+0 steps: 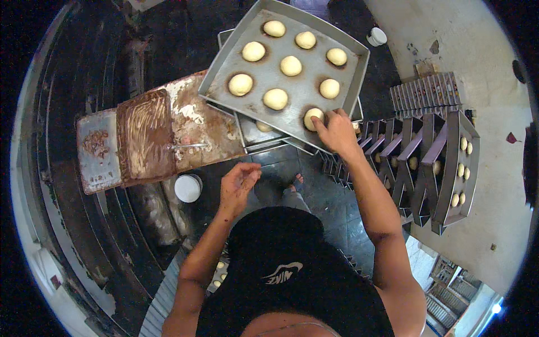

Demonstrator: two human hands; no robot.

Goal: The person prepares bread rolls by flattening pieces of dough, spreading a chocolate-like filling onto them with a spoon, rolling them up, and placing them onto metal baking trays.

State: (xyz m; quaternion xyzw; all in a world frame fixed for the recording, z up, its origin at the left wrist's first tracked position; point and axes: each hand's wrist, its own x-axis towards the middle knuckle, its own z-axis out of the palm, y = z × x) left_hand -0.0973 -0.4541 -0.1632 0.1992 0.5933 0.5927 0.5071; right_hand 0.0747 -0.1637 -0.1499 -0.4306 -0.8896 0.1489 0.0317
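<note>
Near the top, a square metal tray point(264, 73) carries several pale round dough balls and rests askew on other trays. My right hand point(334, 129) is at its lower right corner, thumb and fingers gripping the corner dough ball point(309, 118). My left hand point(240, 182) hangs below the tray’s left side, empty, fingers loosely bent and apart. Left of the tray pile lies a worn board point(208, 129) smeared with brown and white, bearing a thin flat metal utensil point(191, 145).
Tilted stacked trays point(457, 213) with dough balls line the right, beside a pale wall point(494, 224). A white bucket point(188, 187) is below the board; a small white container point(377, 36) sits upper right. Dark stepped surfaces point(67, 140) fill the left. My foot shows on dark tiles.
</note>
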